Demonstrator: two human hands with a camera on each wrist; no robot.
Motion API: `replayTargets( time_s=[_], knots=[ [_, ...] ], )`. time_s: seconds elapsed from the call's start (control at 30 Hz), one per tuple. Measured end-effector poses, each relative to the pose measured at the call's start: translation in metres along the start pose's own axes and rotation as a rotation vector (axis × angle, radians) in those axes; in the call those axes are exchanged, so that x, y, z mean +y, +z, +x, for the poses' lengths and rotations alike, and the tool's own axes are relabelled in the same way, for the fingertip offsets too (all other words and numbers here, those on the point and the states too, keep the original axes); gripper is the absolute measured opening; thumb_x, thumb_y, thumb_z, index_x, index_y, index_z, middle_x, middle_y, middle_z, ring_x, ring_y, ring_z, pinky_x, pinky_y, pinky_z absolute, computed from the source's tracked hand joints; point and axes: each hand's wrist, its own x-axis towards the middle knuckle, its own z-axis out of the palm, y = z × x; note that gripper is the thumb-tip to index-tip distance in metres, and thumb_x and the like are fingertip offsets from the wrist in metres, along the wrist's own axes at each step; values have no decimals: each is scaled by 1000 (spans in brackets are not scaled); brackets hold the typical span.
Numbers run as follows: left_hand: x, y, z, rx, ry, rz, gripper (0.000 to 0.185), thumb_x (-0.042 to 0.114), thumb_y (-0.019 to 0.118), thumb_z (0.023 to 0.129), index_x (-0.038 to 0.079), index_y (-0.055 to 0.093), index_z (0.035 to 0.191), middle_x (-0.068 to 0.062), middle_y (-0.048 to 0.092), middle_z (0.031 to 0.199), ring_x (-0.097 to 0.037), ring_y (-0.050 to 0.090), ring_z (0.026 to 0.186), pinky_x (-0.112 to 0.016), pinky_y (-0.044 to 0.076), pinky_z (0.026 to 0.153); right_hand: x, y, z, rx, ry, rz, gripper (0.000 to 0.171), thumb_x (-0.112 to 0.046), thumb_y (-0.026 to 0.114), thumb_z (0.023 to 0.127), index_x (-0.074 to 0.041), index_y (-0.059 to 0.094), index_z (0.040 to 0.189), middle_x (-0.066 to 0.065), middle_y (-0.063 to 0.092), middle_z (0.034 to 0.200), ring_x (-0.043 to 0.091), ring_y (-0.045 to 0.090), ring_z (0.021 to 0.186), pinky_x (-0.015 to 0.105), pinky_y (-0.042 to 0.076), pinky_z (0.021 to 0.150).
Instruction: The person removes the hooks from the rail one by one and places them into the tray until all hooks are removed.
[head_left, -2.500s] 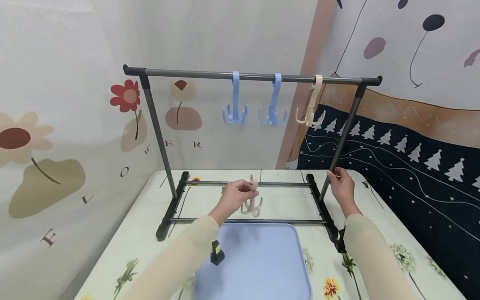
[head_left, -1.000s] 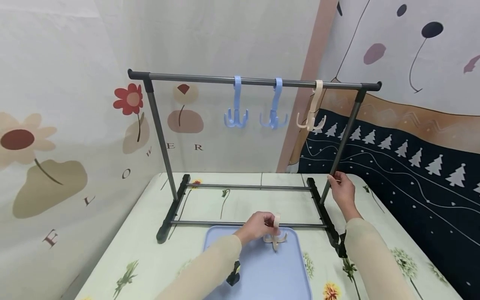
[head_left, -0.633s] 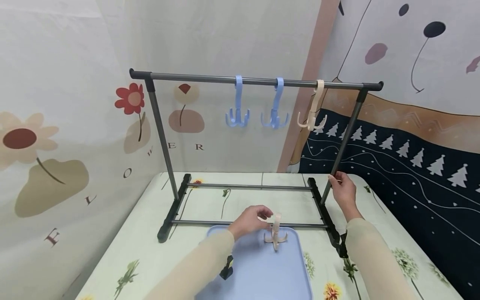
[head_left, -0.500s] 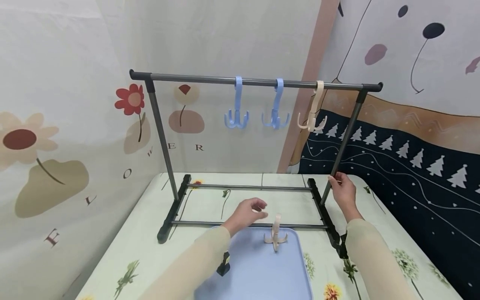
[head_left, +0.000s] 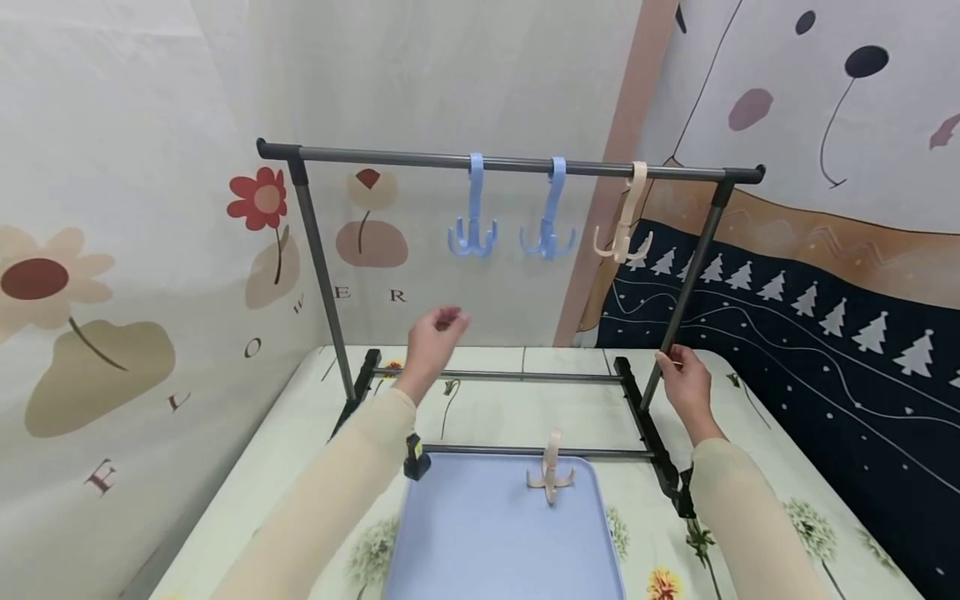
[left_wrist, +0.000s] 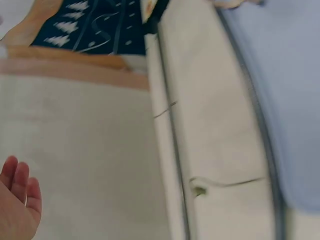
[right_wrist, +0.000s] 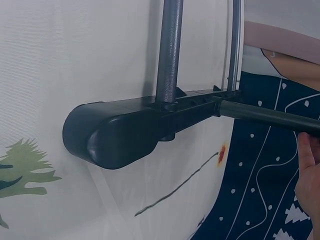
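Three plastic hooks hang on my dark metal rack's top bar (head_left: 510,162): two blue four-pronged ones (head_left: 472,225) and one beige (head_left: 624,237); a fourth beige four-pronged hook (head_left: 551,477) stands on the light blue tray (head_left: 495,542); my left hand (head_left: 433,340) hovers mid-air, fingers loosely curled, empty; my right hand (head_left: 684,385) grips the rack's right upright (head_left: 686,283).

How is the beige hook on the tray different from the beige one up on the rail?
The beige hook on the tray rests on the blue tray, its loop free; the beige hook on the rail hangs off the top rail, prongs downward. The tray one sits low and near, the rail one high, beside two blue hooks. Both share the same colour and multi-pronged shape.
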Motion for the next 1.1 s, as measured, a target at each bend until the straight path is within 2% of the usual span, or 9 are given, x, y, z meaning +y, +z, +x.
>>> replayTargets(
  time_s=[0.23,0.37,0.53,0.73,0.9,1.1],
  knots=[
    [33,-36,22,179,60,8,44,40,55,101,6,59,128,-9,61,117,-21,54,107,-37,45,93,-2,0,-2,-8,9,1,42,-29,48,106,3,50,134,25,55,131,39,55,119,51,45,98],
    [54,-48,30,236,101,22,44,41,54,102,6,59,128,-9,61,117,-21,54,107,-35,45,92,-1,0,-1,-7,8,-8,43,-31,47,106,2,50,134,24,55,131,38,55,119,51,46,98],
    [79,-57,37,269,145,23,46,46,54,101,9,59,127,-7,61,117,-18,54,108,-34,45,92,-1,0,-1,-3,-1,-15,44,-33,47,106,2,50,133,24,55,131,38,56,116,51,46,97],
    [107,-55,45,271,155,4,46,45,56,100,9,59,128,-6,60,116,-17,55,106,-31,46,90,-1,-1,-1,-15,10,-10,45,-32,47,106,2,50,135,24,55,133,38,57,116,51,46,97],
    [125,-42,51,295,167,-9,43,38,62,98,6,59,128,-9,62,114,-17,56,103,-29,47,86,-1,-3,0,-11,11,-20,44,-31,47,106,3,49,134,25,55,132,38,56,117,50,46,97],
    [135,-26,51,328,146,1,43,35,66,96,8,58,129,-7,62,115,-17,56,103,-27,49,85,-2,-1,1,-7,18,1,43,-28,48,106,3,49,135,24,55,132,37,56,119,49,46,98]
  ],
)
